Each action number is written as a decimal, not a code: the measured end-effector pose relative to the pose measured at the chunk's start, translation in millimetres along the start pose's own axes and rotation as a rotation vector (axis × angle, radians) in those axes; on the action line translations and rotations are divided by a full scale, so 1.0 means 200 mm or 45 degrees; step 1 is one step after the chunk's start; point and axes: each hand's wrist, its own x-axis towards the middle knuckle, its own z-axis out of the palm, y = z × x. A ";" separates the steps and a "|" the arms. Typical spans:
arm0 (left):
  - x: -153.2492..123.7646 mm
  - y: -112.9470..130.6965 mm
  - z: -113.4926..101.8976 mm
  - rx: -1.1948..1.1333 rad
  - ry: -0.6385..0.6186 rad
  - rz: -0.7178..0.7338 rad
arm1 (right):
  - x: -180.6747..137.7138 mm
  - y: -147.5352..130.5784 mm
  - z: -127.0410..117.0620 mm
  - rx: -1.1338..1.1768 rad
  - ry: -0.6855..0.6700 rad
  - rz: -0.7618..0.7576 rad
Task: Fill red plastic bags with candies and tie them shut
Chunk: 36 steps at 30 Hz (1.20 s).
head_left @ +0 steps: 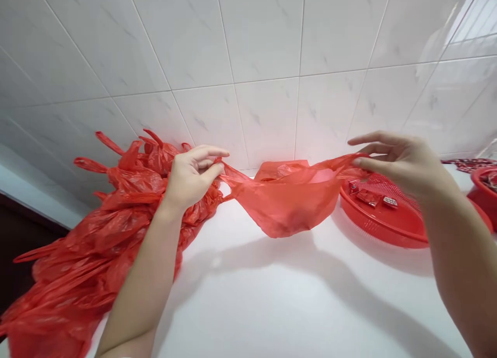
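Note:
A small red plastic bag (289,203) hangs stretched between my two hands above a white counter (279,301). My left hand (192,174) pinches one handle of the bag between thumb and fingers. My right hand (399,159) pinches the other handle with thumb and forefinger, its remaining fingers extended. The bag's mouth is pulled open and something red bulges inside it.
A big heap of red plastic bags (97,244) lies along the counter's left side. A red mesh basket (373,226) with a few small red packets (368,196) sits behind my right hand. Another red container (483,184) is at the far right. White tiled wall (264,53) behind.

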 end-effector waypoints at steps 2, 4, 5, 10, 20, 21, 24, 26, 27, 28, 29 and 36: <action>0.01 0.06 0.00 -0.023 -0.035 -0.024 | 0.01 -0.04 0.02 -0.055 -0.032 0.037; 0.02 0.10 0.01 -0.070 -0.033 -0.039 | 0.01 -0.07 0.05 -0.025 0.006 -0.012; 0.03 0.11 0.02 -0.097 -0.026 -0.034 | 0.02 -0.09 0.06 0.008 0.028 -0.047; 0.04 0.16 0.09 -0.226 -0.138 0.006 | 0.03 -0.17 0.12 0.058 -0.158 -0.021; -0.03 0.27 0.34 -0.354 -0.595 -0.114 | -0.03 -0.25 0.38 0.439 -0.483 -0.131; -0.03 0.27 0.36 -0.354 -0.602 -0.115 | -0.03 -0.24 0.38 0.488 -0.470 -0.149; -0.03 0.24 0.39 -0.324 -0.601 -0.106 | -0.04 -0.20 0.37 0.581 -0.440 -0.171; -0.03 0.23 0.41 -0.293 -0.620 -0.096 | -0.04 -0.16 0.35 0.608 -0.457 -0.165; -0.02 0.22 0.41 -0.290 -0.631 -0.092 | -0.05 -0.15 0.34 0.615 -0.470 -0.159; -0.02 0.21 0.42 -0.296 -0.633 -0.086 | -0.06 -0.13 0.34 0.620 -0.469 -0.157; -0.02 0.21 0.43 -0.308 -0.629 -0.080 | -0.06 -0.11 0.33 0.622 -0.447 -0.168; 0.00 0.18 0.46 -0.468 -0.579 -0.045 | -0.07 0.07 0.33 0.642 -0.544 -0.288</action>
